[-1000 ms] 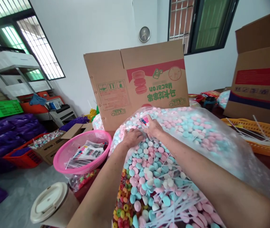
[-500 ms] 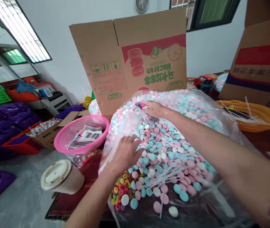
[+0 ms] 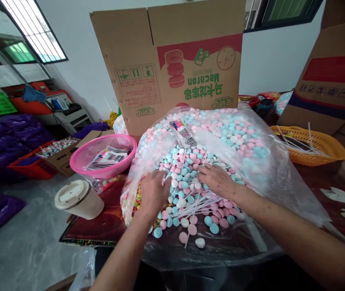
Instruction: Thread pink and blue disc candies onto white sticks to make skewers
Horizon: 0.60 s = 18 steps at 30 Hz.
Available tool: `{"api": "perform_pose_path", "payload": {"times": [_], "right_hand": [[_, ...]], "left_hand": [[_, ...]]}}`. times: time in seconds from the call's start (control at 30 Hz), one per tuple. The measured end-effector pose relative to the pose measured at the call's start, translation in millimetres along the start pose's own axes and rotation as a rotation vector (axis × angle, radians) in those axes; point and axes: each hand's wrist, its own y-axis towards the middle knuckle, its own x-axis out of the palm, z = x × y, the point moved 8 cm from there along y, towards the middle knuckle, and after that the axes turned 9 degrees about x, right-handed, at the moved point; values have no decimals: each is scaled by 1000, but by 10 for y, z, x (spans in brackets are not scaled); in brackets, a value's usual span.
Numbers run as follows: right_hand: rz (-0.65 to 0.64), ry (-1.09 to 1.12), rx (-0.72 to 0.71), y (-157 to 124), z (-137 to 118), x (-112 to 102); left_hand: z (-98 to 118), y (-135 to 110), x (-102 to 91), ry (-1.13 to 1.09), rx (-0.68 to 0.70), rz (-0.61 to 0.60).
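A large clear plastic bag [image 3: 281, 190] lies spread on the table, full of pink, blue and white candies [image 3: 187, 161]. My left hand [image 3: 153, 194] is at the left of the pile, thumb and fingers apart and nothing seen between them. Across from it, my right hand [image 3: 217, 180] rests on the candies with its fingers stretched toward the left, above a bundle of thin white sticks [image 3: 198, 205]. A printed packet [image 3: 183, 134] lies on the pile beyond both hands. Small coloured rings [image 3: 136, 198] show beside my left hand, partly hidden by it.
To the left are a pink basket [image 3: 77, 161] holding printed packets and a lidded cup [image 3: 80, 200] near the table edge. An orange basket [image 3: 327, 155] with white sticks stands to the right. Behind the pile rises a cardboard box [image 3: 136, 44].
My right hand has let go of the printed packet, which stays on the pile, and has come down toward the sticks. My left hand remains at the pile's left side.
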Motion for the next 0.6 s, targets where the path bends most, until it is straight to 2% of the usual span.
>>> {"api": "perform_pose_path", "payload": {"times": [0.07,0.1,0.17,0.23,0.3,0.33,0.4,0.47,0.53,0.6], "right_hand": [[21,20,30,-48,33,-26],[32,50,79,-47,88,-49],[49,118,222,-15,277,-100],[45,150,369,20,515,-134],[24,126,456,36,709,-153],[16,115,483,36,776,-159],[12,97,504,38,829,-160],[4,89,469,73,767,-132],[-30,86,395,145,641,-66],[-71,81,328,223,539,-2]], "left_hand": [[-300,220,-179,145,-175,79],[-441,303,-190,169,-265,68],[-634,417,-58,128,-368,-39],[-678,447,139,69,-360,-166],[-630,390,249,65,-322,-224],[-587,341,251,85,-313,-216],[-444,258,162,160,-289,-119],[-212,248,118,217,-215,-49],[22,338,254,205,-126,-115],[142,487,458,189,-115,-213]]}}
